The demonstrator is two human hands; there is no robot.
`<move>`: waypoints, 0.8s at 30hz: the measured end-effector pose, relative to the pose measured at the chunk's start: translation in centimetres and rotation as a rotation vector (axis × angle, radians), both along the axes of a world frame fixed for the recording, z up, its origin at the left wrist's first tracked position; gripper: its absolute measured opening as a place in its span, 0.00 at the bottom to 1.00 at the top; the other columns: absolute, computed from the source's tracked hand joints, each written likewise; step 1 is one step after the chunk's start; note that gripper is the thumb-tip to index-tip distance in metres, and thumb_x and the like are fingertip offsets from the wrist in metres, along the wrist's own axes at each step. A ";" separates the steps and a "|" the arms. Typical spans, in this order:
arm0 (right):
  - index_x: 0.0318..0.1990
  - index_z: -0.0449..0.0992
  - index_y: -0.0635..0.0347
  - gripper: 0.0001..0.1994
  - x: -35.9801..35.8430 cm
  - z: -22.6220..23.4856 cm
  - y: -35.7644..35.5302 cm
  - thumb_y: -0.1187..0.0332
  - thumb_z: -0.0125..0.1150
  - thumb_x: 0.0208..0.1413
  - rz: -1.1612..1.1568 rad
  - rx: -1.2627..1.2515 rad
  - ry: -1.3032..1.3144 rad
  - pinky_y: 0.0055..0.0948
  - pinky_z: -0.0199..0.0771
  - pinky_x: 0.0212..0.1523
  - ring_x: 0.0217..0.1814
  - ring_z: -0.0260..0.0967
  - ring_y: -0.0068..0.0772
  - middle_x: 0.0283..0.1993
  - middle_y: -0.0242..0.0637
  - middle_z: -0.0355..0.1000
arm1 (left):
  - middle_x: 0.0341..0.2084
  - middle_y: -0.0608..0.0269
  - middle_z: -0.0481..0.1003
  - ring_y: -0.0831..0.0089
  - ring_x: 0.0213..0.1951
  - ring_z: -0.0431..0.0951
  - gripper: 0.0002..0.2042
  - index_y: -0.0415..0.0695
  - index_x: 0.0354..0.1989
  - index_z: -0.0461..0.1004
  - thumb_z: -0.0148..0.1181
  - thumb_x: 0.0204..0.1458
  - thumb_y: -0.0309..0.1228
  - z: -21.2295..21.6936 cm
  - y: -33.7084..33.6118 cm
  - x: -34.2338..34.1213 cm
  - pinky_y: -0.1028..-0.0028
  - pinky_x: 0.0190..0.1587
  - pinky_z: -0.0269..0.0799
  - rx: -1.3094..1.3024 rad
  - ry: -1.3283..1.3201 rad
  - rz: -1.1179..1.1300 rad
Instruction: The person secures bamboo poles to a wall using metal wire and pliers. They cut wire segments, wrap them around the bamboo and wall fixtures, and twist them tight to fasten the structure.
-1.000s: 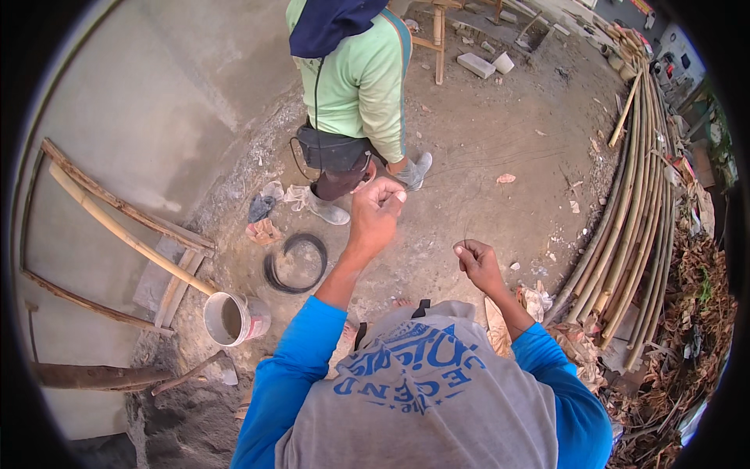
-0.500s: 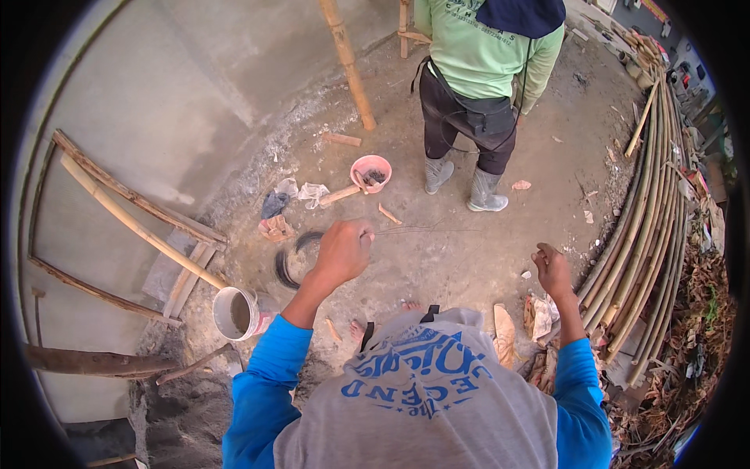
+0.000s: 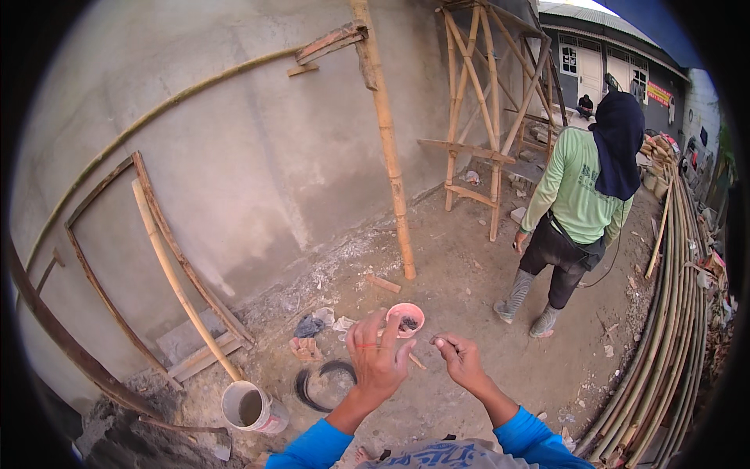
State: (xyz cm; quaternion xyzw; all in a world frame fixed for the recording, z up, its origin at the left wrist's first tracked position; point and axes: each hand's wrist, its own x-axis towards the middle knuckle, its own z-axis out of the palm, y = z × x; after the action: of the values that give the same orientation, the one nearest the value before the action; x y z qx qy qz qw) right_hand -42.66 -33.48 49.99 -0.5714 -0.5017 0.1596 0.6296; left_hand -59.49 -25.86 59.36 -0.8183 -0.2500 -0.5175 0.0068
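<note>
Just beside left grip (image 3: 376, 356), dark coil (image 3: 301, 385)

Bucket (image 3: 271, 420) left of coil (image 3: 301, 387); tub (image 3: 416, 314) beyond left hand (image 3: 376, 356); bamboo poles (image 3: 676, 313) far right.

Head-worn fisheye view, left of a pair, facing forward and down, left hand (image 3: 376, 356) and right hand (image 3: 464, 362) fairly near
</note>
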 end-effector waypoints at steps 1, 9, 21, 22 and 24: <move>0.41 0.81 0.65 0.10 0.1 0.8 0.4 0.67 0.57 0.67 0.006 0.023 0.055 0.23 0.61 0.26 0.25 0.60 0.17 0.23 0.26 0.67 | 0.34 0.59 0.77 0.60 0.44 0.76 0.08 0.39 0.38 0.80 0.67 0.50 0.25 0.5 -0.3 -0.1 0.61 0.51 0.64 0.098 -0.129 0.114; 0.38 0.79 0.65 0.12 -1.8 7.9 1.4 0.64 0.58 0.68 0.112 0.162 0.290 0.20 0.46 0.21 0.22 0.51 0.12 0.22 0.20 0.60 | 0.37 0.57 0.81 0.78 0.34 0.77 0.15 0.32 0.51 0.79 0.62 0.63 0.32 0.4 2.0 1.6 0.75 0.37 0.75 -0.985 -0.518 -0.536; 0.42 0.79 0.63 0.12 -4.3 6.9 0.4 0.63 0.57 0.69 0.162 0.129 0.423 0.19 0.47 0.20 0.19 0.52 0.12 0.20 0.22 0.62 | 0.35 0.54 0.81 0.74 0.32 0.79 0.10 0.31 0.45 0.78 0.59 0.63 0.28 1.9 0.9 2.8 0.73 0.37 0.76 -1.139 -0.724 -0.659; 0.42 0.79 0.63 0.12 -4.5 6.7 0.4 0.63 0.56 0.69 0.163 0.132 0.413 0.19 0.48 0.20 0.19 0.52 0.12 0.20 0.23 0.63 | 0.34 0.54 0.81 0.74 0.32 0.79 0.10 0.31 0.45 0.78 0.59 0.63 0.27 1.7 0.9 2.8 0.73 0.37 0.76 -1.153 -0.741 -0.657; 0.43 0.79 0.63 0.12 -4.7 6.4 0.2 0.62 0.56 0.69 0.167 0.135 0.392 0.18 0.49 0.20 0.19 0.53 0.13 0.21 0.23 0.64 | 0.35 0.54 0.81 0.74 0.31 0.79 0.10 0.31 0.45 0.78 0.58 0.63 0.27 1.5 0.8 2.9 0.73 0.36 0.76 -1.168 -0.766 -0.654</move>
State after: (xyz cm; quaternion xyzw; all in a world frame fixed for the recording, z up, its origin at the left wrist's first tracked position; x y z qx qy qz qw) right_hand -47.36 -33.23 56.44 -0.4422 -0.4249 0.2852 0.7366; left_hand -56.63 -25.11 60.89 -0.4852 -0.2128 -0.5246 -0.6664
